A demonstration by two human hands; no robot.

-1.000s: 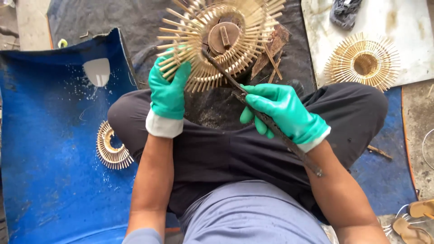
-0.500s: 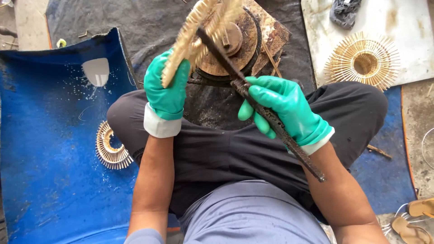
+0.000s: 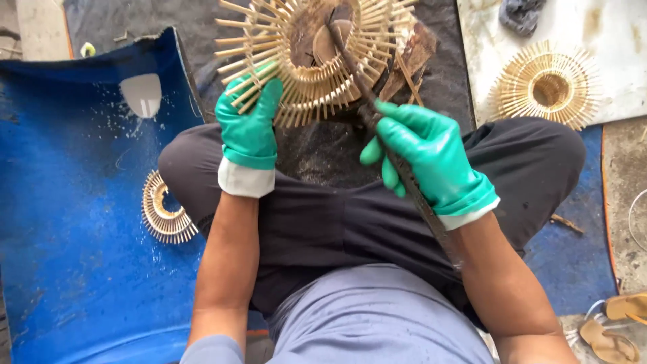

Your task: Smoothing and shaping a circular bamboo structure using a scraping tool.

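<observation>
Item: round bamboo-stick frame (image 3: 317, 57), sunburst form, held tilted over a dark mat (image 3: 317, 152) in front of the crossed legs; left hand (image 3: 249, 128) (green glove) clamps its lower-left rim, right hand (image 3: 424, 158) is closed around a long dark blade (image 3: 397, 162) whose tip sits at the hub. Handling, as a judgement: steady the rim, work with short strokes away from the holding fingers. Clearance: blue sheet (image 3: 74, 222) lies open at left; finished frame (image 3: 549, 84) crowds the right.

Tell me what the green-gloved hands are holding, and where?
Left hand grips the round bamboo-stick ring by its lower-left rim. Right hand holds the long dark metal tool mid-shaft.
</observation>
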